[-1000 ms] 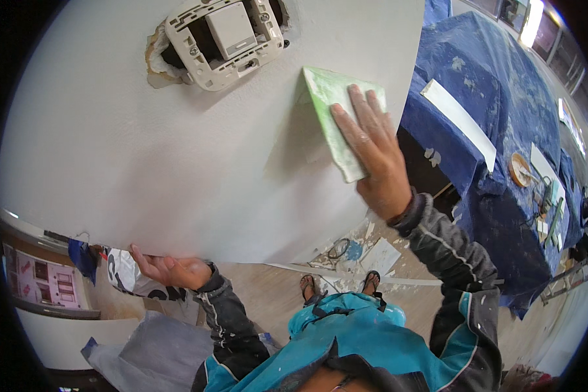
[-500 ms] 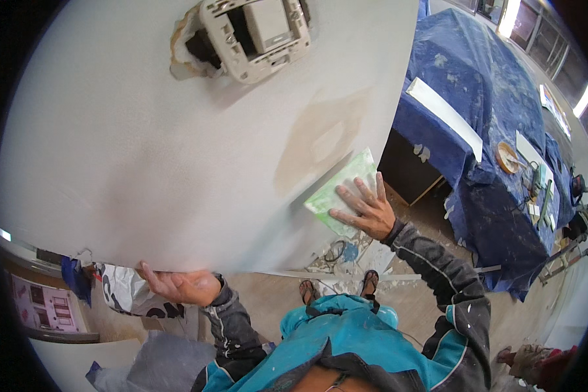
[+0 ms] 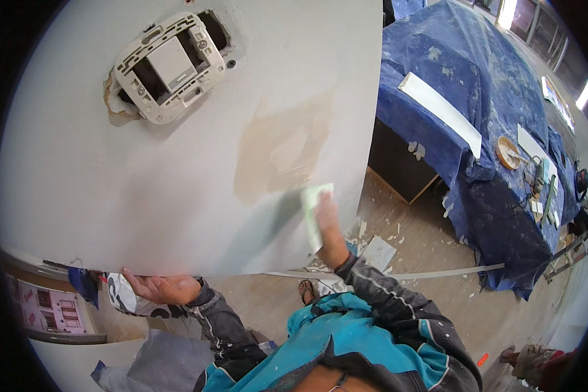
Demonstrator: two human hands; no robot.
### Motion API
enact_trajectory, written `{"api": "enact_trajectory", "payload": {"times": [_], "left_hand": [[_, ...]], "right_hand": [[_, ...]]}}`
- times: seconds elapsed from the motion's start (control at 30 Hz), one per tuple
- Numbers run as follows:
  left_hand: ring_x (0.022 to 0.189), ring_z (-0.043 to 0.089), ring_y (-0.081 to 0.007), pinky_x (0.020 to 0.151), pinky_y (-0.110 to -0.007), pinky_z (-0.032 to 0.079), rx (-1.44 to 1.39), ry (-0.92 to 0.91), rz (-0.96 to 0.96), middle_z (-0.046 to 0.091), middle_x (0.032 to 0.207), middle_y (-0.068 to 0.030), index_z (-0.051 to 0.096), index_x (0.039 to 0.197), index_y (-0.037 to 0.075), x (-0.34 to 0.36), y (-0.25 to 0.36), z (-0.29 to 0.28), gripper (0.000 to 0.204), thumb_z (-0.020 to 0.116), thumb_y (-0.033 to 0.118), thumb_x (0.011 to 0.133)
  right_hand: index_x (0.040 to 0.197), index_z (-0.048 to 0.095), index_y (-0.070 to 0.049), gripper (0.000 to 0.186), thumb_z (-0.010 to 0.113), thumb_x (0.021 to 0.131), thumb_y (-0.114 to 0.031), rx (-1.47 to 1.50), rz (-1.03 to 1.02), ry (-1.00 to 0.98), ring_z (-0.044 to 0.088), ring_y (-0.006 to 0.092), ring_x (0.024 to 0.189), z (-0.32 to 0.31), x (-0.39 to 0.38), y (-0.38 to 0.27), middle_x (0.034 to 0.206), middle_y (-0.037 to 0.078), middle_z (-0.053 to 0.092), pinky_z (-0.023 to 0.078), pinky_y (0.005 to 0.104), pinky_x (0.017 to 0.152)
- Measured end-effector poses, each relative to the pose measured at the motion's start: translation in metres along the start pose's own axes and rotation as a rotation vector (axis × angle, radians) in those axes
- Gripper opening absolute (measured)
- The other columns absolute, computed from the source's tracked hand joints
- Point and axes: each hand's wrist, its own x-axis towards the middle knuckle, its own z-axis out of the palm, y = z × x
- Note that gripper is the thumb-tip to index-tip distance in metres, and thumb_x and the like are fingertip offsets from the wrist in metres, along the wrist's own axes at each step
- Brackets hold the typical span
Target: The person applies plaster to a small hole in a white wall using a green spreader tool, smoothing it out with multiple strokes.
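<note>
My right hand [image 3: 328, 225] holds a dusty, pale green sheet of sandpaper [image 3: 311, 202] at the white wall panel [image 3: 176, 222]. The hand is slightly smeared by motion, and part of the sheet is hidden behind it. Just above lies a beige patch of filler [image 3: 258, 153] with a paler spot in it. My left hand [image 3: 166, 289] rests at the panel's lower edge, palm up and fingers stretched out, holding nothing. Higher up, a white switch frame [image 3: 176, 62] sits tilted over a rough-edged hole, with a single switch insert in it.
To the right, a blue plastic sheet [image 3: 464, 85] drapes a bulky shape; a white strip [image 3: 441, 114], an orange bowl [image 3: 508, 153] and several tools lie on it. White flakes and scraps litter the floor [image 3: 398, 238]. Another person's leg [image 3: 526, 359] shows at lower right.
The view has shifted, bringing the whole switch frame in. My right hand and the sandpaper have turned from flat-facing to edge-on and moved left. My left hand stays at the lower edge.
</note>
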Motion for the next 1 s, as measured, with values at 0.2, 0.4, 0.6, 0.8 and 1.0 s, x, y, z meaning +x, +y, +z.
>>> {"api": "enact_trajectory", "payload": {"times": [0.2, 0.4, 0.6, 0.8, 1.0], "left_hand": [[0.136, 0.046, -0.0422, 0.111, -0.052, 0.041, -0.144, 0.056, -0.077, 0.041, 0.146, -0.03, 0.043, 0.14, -0.013, 0.002, 0.004, 0.007, 0.056, 0.041, 0.028, 0.102], [0.132, 0.049, -0.0444, 0.107, -0.052, 0.047, -0.156, -0.027, -0.074, 0.042, 0.142, -0.0334, 0.035, 0.144, -0.007, 0.006, 0.006, 0.004, 0.05, 0.044, 0.02, 0.103], [0.124, 0.052, -0.0526, 0.092, -0.055, 0.057, 0.329, -0.138, 0.472, 0.044, 0.137, -0.0356, 0.041, 0.141, 0.013, 0.007, -0.011, -0.012, 0.037, 0.048, 0.008, 0.104], [0.127, 0.051, -0.0511, 0.095, -0.055, 0.056, 0.323, -0.162, 0.403, 0.043, 0.139, -0.0335, 0.041, 0.142, 0.011, 0.005, -0.012, -0.019, 0.037, 0.041, 0.006, 0.105], [0.128, 0.053, -0.0423, 0.101, -0.051, 0.052, 0.101, -0.046, 0.221, 0.045, 0.14, -0.0289, 0.044, 0.141, 0.0, -0.01, -0.023, -0.009, 0.044, 0.036, 0.025, 0.107]], "right_hand": [[0.159, 0.01, 0.003, 0.093, 0.042, 0.072, 0.013, 0.572, 0.443, 0.178, 0.011, 0.0361, 0.154, -0.04, 0.051, -0.02, 0.164, 0.024, 0.016, 0.01, 0.0375, 0.124], [0.159, 0.004, 0.004, 0.092, 0.044, 0.076, 0.01, 0.731, 0.569, 0.123, 0.011, 0.0336, 0.154, -0.022, 0.077, -0.141, 0.163, 0.024, 0.016, 0.012, 0.0383, 0.123], [0.157, 0.018, 0.003, 0.076, 0.048, 0.088, 0.004, 1.268, 0.749, -0.008, 0.029, 0.0263, 0.146, -0.054, 0.075, -0.186, 0.157, 0.016, 0.033, 0.025, 0.0374, 0.119], [0.156, 0.025, -0.002, 0.083, 0.047, 0.077, 0.013, 0.417, 0.402, 0.353, 0.023, 0.0326, 0.151, -0.047, 0.083, -0.109, 0.161, 0.022, 0.024, 0.021, 0.0449, 0.122], [0.155, 0.03, -0.013, 0.09, 0.059, 0.073, 0.009, -0.216, 0.011, 0.313, 0.01, 0.0554, 0.149, 0.04, 0.075, -0.021, 0.164, 0.029, 0.011, 0.011, 0.0741, 0.114]]}}
